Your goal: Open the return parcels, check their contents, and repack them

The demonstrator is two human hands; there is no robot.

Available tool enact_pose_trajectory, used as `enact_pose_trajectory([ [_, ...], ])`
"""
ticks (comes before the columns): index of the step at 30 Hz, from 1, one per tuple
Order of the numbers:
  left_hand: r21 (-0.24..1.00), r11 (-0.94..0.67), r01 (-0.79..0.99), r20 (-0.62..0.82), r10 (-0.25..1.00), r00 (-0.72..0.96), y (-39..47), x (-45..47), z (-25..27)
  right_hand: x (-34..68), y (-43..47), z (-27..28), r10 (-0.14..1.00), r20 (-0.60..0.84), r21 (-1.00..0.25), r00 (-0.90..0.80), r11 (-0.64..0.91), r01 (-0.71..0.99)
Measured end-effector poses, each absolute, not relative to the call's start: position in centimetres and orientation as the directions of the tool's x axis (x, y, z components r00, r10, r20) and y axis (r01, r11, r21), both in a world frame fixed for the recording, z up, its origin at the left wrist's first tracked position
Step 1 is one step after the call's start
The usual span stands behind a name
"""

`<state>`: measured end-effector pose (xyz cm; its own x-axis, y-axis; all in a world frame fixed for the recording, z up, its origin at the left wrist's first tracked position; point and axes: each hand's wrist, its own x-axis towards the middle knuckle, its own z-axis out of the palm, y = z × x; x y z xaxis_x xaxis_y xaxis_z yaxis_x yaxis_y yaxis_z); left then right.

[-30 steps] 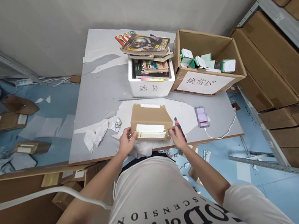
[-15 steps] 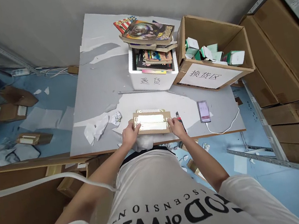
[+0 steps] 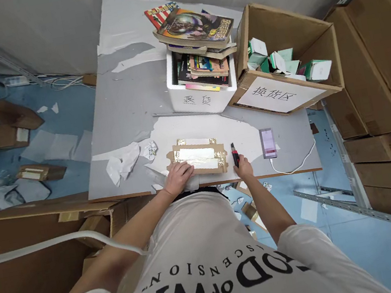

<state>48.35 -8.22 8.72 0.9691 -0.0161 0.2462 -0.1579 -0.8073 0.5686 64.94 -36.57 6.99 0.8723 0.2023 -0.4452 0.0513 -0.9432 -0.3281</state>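
Note:
A small flattish cardboard box (image 3: 202, 166) with a white label and shiny tape lies near the table's front edge. My left hand (image 3: 179, 176) rests on its left front corner, fingers stretched out over the cardboard. To the right of the box, my right hand (image 3: 244, 167) is closed round the lower end of a red and black utility knife (image 3: 235, 153). The knife points away from me, apart from the box. Crumpled white paper (image 3: 125, 163) lies left of the box.
Behind the box stand a white bin (image 3: 195, 102) piled with books (image 3: 197, 30) and a large open carton (image 3: 286, 49) holding green and white boxes. A phone (image 3: 267, 144) on a cable lies at right. Shelves with cartons (image 3: 374, 150) flank the table.
My right hand has left the box and moved right to take hold of the utility knife. The box now lies on the table, with my left hand shifted onto its front corner.

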Motion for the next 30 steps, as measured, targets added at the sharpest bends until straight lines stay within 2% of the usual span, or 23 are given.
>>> enact_pose_trajectory([
  [3,0.627,-0.763,-0.160,0.272,0.022,0.962,-8.3,48.0,7.8,65.6,-35.7,9.8,0.316,-0.266,-0.486,0.911,-0.860,0.156],
  [5,0.668,-0.730,-0.144,0.267,0.054,0.962,-8.6,47.8,7.1,65.8,-33.9,12.5,0.484,-0.150,-0.541,0.862,-0.770,0.338],
  [6,0.682,-0.719,-0.136,0.261,0.066,0.963,-8.7,47.7,6.8,65.7,-32.8,13.8,0.609,-0.142,-0.542,0.780,-0.707,0.453],
  [8,0.686,-0.716,-0.133,0.260,0.071,0.963,-8.8,47.5,6.4,65.5,-30.2,15.7,0.838,-0.202,-0.527,0.507,-0.529,0.665],
  [10,0.675,-0.723,-0.147,0.275,0.061,0.960,-8.9,47.5,6.2,65.2,-27.7,16.6,0.925,-0.260,-0.490,0.278,-0.374,0.787],
  [13,0.669,-0.720,-0.184,0.312,0.048,0.949,-8.9,47.6,6.1,65.0,-25.3,16.6,0.945,-0.303,-0.410,0.119,-0.242,0.880],
  [16,0.691,-0.698,-0.186,0.319,0.064,0.945,-8.9,47.6,6.1,65.1,-24.5,16.7,0.942,-0.327,-0.337,0.070,-0.185,0.923],
  [22,0.719,-0.675,-0.167,0.296,0.079,0.952,-9.0,47.7,6.0,64.2,-24.5,18.4,0.918,-0.378,-0.161,0.124,-0.196,0.967],
  [30,0.714,-0.681,-0.163,0.277,0.061,0.959,-9.1,47.8,6.5,63.4,-26.2,19.8,0.879,-0.424,-0.094,0.220,-0.284,0.954],
])
